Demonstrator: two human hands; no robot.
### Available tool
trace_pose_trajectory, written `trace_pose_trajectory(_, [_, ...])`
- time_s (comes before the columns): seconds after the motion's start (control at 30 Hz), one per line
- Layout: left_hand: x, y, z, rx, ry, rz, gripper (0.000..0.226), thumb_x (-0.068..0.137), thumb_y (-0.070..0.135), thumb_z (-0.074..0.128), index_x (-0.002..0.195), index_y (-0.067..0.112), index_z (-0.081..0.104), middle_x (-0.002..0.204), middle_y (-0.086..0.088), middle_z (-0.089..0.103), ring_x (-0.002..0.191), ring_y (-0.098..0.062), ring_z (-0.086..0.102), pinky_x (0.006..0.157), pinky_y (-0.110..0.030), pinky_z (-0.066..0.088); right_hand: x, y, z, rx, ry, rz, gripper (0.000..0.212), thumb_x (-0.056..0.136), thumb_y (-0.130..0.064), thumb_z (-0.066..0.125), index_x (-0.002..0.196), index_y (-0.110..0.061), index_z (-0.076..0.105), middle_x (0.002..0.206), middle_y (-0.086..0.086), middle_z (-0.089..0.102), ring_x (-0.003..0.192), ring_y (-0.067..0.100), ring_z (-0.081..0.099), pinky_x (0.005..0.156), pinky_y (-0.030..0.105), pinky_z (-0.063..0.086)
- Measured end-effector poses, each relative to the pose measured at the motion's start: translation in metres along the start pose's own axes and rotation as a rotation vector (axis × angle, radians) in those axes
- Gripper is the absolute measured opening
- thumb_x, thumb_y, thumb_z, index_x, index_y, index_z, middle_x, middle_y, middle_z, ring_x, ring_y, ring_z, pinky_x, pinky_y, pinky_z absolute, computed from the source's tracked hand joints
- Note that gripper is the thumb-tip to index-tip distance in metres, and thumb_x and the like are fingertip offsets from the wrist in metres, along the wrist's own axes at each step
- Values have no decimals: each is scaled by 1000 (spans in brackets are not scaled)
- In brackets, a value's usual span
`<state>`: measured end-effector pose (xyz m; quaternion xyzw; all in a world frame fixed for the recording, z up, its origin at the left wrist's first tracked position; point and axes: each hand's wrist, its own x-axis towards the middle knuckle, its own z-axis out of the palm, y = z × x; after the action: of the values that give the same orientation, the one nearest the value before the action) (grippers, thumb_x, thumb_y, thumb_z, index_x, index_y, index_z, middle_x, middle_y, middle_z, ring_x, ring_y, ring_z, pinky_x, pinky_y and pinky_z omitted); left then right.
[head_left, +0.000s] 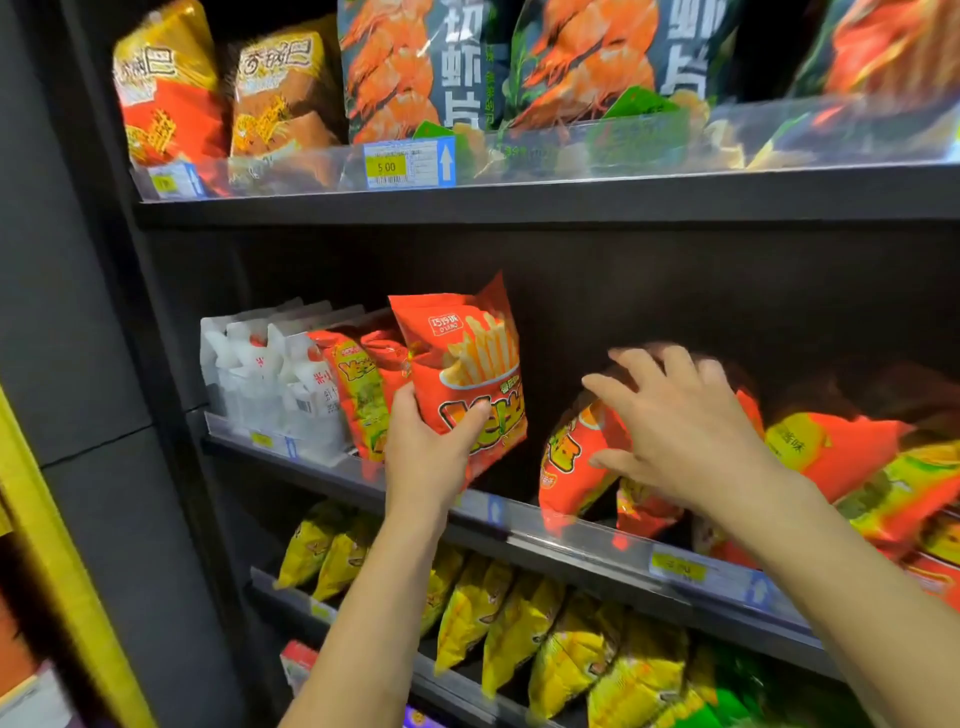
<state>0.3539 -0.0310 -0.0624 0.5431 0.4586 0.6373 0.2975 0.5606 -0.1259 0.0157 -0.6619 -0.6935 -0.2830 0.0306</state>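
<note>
The red fries bag (467, 374) stands upright at the front of the middle shelf (519, 538), its lower left corner gripped by the left hand (431, 452), with the thumb across the front and the fingers behind. It sits just in front of a row of like red bags (358, 395), which stand beside some white packs (270, 374).

To the right, past a bare gap on the same shelf, the right hand (675, 421) has its fingers spread wide over a leaning red bag (571, 462) and grips nothing. Blur hides whether the palm presses on it.

The step in hand looks like facing up the shelf: one bag is being set into its row while the slumped ones are steadied. The next move likely calls for seating the held bag squarely against the row, then letting go. The right hand would need to close on the leaning bag and tip it upright behind the clear front rail.

Yellow bags (519, 613) fill the shelf below, and prawn cracker bags (415, 67) line the shelf above.
</note>
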Motion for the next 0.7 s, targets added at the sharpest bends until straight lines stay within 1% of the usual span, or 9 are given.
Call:
trace_pose_trajectory(0.03, [5, -6, 6, 69, 30, 23, 61, 81, 49, 87, 129, 31, 56, 121, 8, 67, 111, -14, 68, 91, -42, 62, 1, 2, 1, -17, -33, 1, 85, 91, -68, 62, 161, -37, 25, 170, 5, 23, 149, 36, 31, 111, 50, 37])
trace_pose_trajectory(0.1, [12, -15, 14, 175, 61, 38, 67, 79, 59, 84, 133, 31, 56, 124, 6, 65, 114, -18, 65, 95, -46, 60, 1, 4, 2, -34, -51, -10, 88, 92, -64, 65, 162, -37, 20, 169, 5, 23, 146, 34, 36, 109, 46, 39])
trace_pose_trajectory(0.17, [18, -23, 21, 266, 93, 37, 68, 79, 65, 80, 133, 30, 58, 124, 5, 66, 117, -21, 63, 97, -51, 58, 1, 3, 4, -55, -40, -35, 85, 94, -55, 68, 162, -35, 21, 165, 7, 28, 140, 34, 42, 105, 45, 41])
trace_pose_trajectory(0.23, [21, -26, 26, 326, 120, 35, 69, 79, 67, 79, 132, 27, 60, 125, 4, 67, 120, -25, 61, 98, -54, 56, 0, 2, 6, -97, -12, -57, 78, 97, -40, 67, 161, -32, 24, 162, 9, 32, 135, 36, 46, 102, 45, 44])
trace_pose_trajectory(0.37, [26, -26, 34, 332, 130, 24, 69, 81, 63, 80, 134, 24, 59, 126, 2, 65, 122, -24, 60, 99, -52, 57, 1, 2, 9, -145, 6, -74, 75, 96, -22, 67, 160, -27, 29, 159, 14, 35, 134, 38, 48, 99, 45, 47])
trace_pose_trajectory(0.47, [26, -25, 37, 397, 127, 17, 72, 82, 59, 82, 135, 19, 56, 128, -2, 63, 123, -25, 59, 99, -49, 55, 3, 4, 9, -141, -1, -92, 80, 93, -21, 73, 159, -26, 28, 162, 15, 31, 139, 39, 43, 104, 45, 45])
trace_pose_trajectory(0.53, [23, -28, 38, 463, 101, 1, 74, 81, 61, 82, 133, 16, 53, 127, -4, 61, 122, -27, 59, 98, -48, 56, 4, 5, 10, -139, 10, -98, 78, 95, -21, 72, 159, -26, 28, 163, 14, 29, 141, 38, 42, 106, 45, 45])
trace_pose_trajectory(0.63, [15, -35, 40, 536, 73, -8, 78, 80, 59, 83, 133, 14, 50, 128, -7, 58, 123, -30, 59, 97, -49, 56, 4, 6, 12, -115, 34, -102, 76, 94, -20, 73, 157, -27, 32, 161, 13, 33, 141, 38, 43, 103, 43, 47])
trace_pose_trajectory(0.7, [13, -37, 40, 567, 72, 2, 78, 80, 59, 84, 133, 13, 48, 129, -8, 57, 124, -31, 59, 97, -49, 56, 5, 8, 13, -97, 51, -93, 72, 93, -18, 73, 155, -28, 38, 158, 13, 37, 137, 38, 46, 98, 43, 50])
